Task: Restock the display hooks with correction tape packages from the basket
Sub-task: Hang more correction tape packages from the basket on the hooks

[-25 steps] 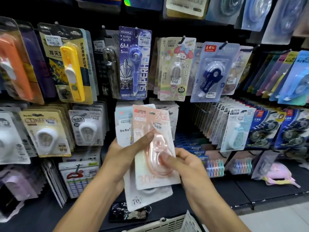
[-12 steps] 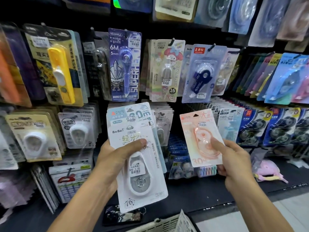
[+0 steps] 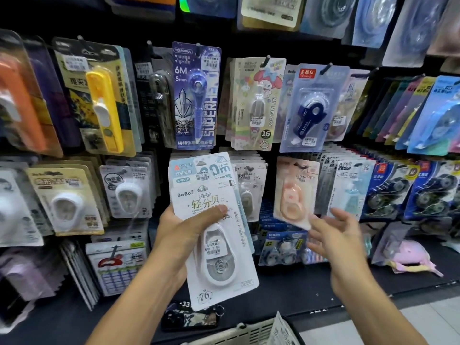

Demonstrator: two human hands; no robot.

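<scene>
Pink package (image 3: pixel 293 192): on its hook, one done by the look of it
Right hand (image 3: pixel 331 235): fingers spread, empty, just below it
Left hand (image 3: pixel 179 230): gripping white packages (image 3: pixel 214 232) — more to hang
Basket (image 3: pixel 246 332): bottom edge, contents hidden

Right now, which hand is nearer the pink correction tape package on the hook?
Right. The right hand is open just below the pink package, fingertips near its lower corner; the left hand grips white packages further left.
</scene>
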